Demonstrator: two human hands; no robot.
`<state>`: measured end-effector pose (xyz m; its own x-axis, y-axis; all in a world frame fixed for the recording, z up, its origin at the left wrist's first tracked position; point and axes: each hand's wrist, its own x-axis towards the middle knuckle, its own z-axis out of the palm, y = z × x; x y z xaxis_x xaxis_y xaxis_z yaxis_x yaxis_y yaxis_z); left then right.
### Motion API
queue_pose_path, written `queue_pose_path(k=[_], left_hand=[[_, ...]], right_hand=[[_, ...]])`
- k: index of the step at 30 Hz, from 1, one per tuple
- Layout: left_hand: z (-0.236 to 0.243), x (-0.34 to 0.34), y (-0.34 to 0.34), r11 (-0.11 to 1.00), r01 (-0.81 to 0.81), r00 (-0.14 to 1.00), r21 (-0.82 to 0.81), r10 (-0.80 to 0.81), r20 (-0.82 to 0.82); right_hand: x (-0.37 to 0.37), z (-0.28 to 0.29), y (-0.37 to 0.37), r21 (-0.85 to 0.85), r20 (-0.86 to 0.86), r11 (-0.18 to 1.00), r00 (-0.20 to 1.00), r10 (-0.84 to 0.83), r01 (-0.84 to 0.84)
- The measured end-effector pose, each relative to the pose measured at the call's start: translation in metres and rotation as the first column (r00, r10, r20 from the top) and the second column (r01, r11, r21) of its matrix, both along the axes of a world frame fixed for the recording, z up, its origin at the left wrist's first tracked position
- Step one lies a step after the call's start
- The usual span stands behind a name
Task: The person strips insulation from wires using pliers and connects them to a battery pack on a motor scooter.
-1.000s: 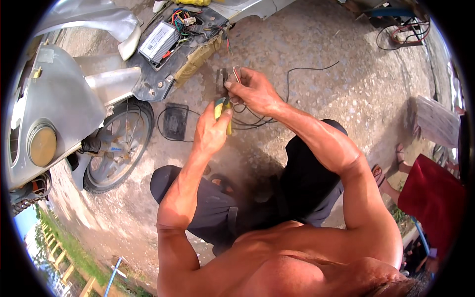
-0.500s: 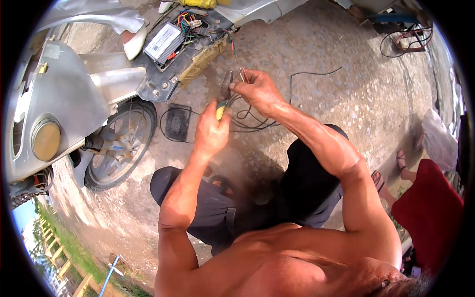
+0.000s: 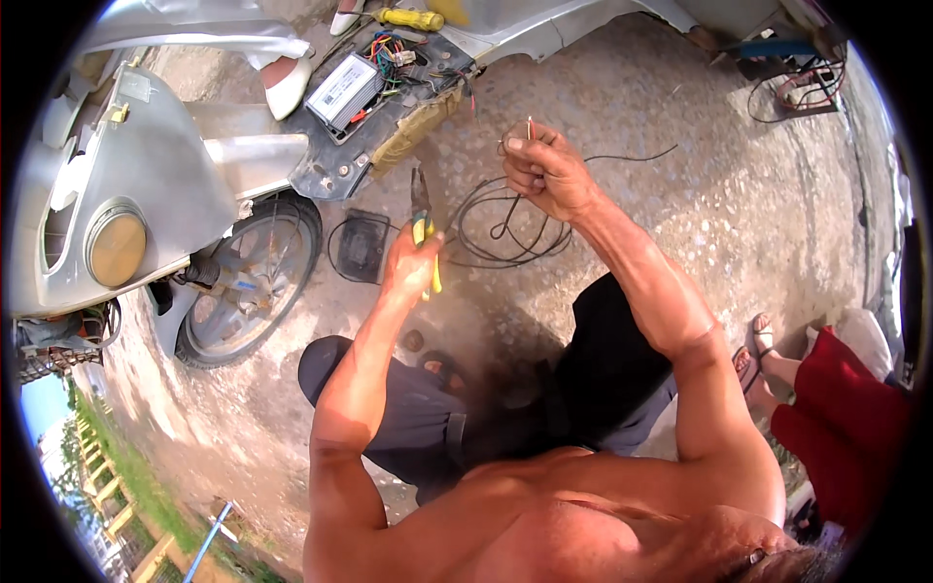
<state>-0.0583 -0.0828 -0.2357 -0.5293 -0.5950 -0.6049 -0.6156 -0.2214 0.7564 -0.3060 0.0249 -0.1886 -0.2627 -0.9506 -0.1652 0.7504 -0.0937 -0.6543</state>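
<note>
My left hand point(image 3: 410, 260) is closed around pliers point(image 3: 420, 199) with yellow-and-green handles, their dark jaws pointing away from me. To the right and farther off, my right hand point(image 3: 552, 175) pinches the end of a thin black cable point(image 3: 515, 260). Short red and pale wire ends point(image 3: 531, 129) stick up past its fingertips. Below and beside that hand the cable lies in loose loops on the ground, one tail running out to the right. The plier jaws are apart from the wire ends.
A silver two-wheeler stands at the left, its front wheel point(image 3: 248, 282) near a flat black box point(image 3: 363, 247). Ahead, a metal-cased controller point(image 3: 345, 92), tangled coloured wires point(image 3: 391, 56) and a yellow screwdriver point(image 3: 410, 18) rest on the black frame. A person in red clothing point(image 3: 844, 408) is at the right.
My hands have moved apart: the right went right and slightly up with the wire ends, the left drew back with the pliers. The pliers no longer meet the cable.
</note>
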Motion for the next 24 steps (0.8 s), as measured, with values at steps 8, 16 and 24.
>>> queue_pose_path(k=[8,16,24], left_hand=[[0.033,-0.006,-0.019,0.869,0.263,0.960,-0.419,-0.279,0.025],[0.106,-0.091,-0.134,0.226,0.042,0.982,-0.973,-0.187,-0.001],[0.073,-0.101,-0.176,0.593,-0.282,0.888,-0.754,-0.137,-0.440]], right_hand=[[-0.006,0.001,-0.005,0.058,-0.036,0.995,0.996,-0.080,0.082],[0.002,0.022,-0.022,0.134,-0.118,0.977,0.982,-0.150,0.165],[-0.023,0.072,-0.055,0.214,-0.447,0.919,0.869,-0.211,0.333]])
